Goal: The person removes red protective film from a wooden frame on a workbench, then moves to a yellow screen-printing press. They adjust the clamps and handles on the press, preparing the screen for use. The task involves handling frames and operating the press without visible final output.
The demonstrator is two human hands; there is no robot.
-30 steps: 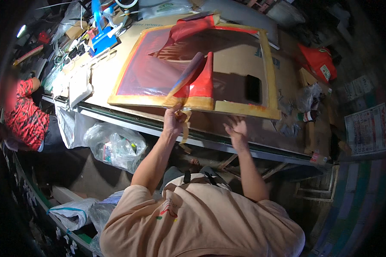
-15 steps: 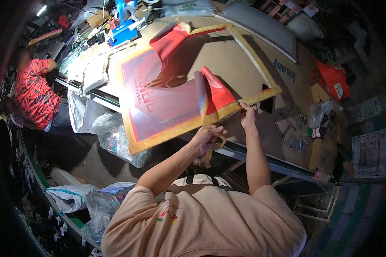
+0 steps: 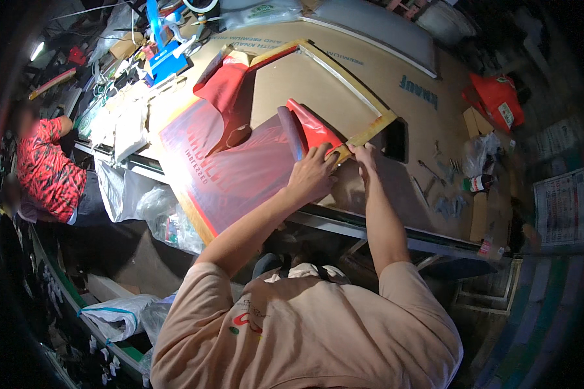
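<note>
A screen printing frame (image 3: 372, 126) with yellowed wooden bars lies slanted on the board-topped table. Its mesh (image 3: 240, 172) is cut open; a pinkish printed part still covers the left side. One loose red flap (image 3: 227, 94) curls up at the far side, and another red flap (image 3: 313, 126) stands near my hands. My right hand (image 3: 366, 159) grips the frame at its near right corner. Beside it, my left hand (image 3: 313, 174) is closed with bent fingers at the near bar, by the red flap's lower end. What its fingertips pinch is hidden.
A dark phone (image 3: 396, 139) lies right of the frame, with wrenches (image 3: 431, 172) beyond it. A red bag (image 3: 496, 100) and bottle (image 3: 479, 183) sit farther right. Another screen frame (image 3: 376, 32) lies behind. A person in red (image 3: 48, 168) sits at left.
The frame has swung and dropped toward the table. My left hand has moved up to its near edge beside my right hand; the yellowish looped strip below it no longer shows.
</note>
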